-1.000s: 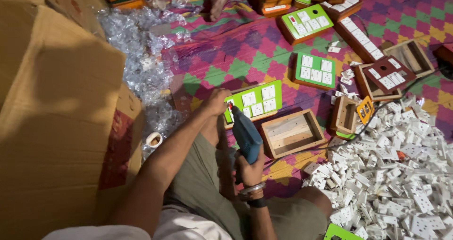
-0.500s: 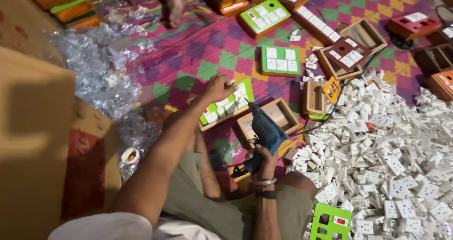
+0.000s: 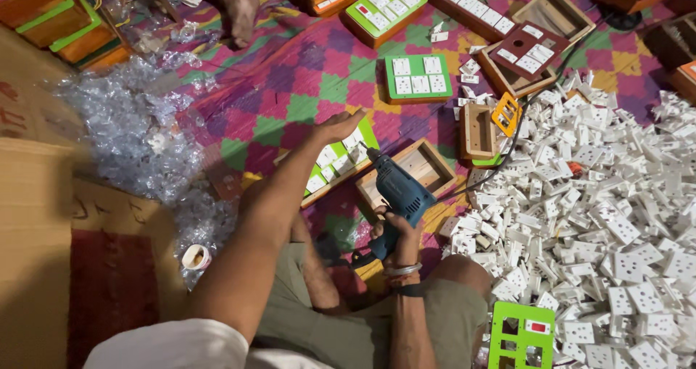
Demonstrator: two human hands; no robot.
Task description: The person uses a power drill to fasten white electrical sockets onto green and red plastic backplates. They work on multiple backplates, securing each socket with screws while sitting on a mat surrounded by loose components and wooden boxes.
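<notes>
A blue electric drill (image 3: 397, 193), likely heavy and rigid, is gripped firmly by its handle in the right hand (image 3: 395, 233) above a wooden box (image 3: 406, 173). The left hand (image 3: 339, 127) is held open above a green switch panel (image 3: 335, 162), grasping nothing.

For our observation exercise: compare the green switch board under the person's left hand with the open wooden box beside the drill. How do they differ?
The green switch board is closed by a green plate fitted with white switches; the open wooden box has no plate and shows a bare hollow. The left hand is over the board, while the blue drill in the right hand overlaps the box. Both lie on the patterned mat and look similar in size.
</notes>
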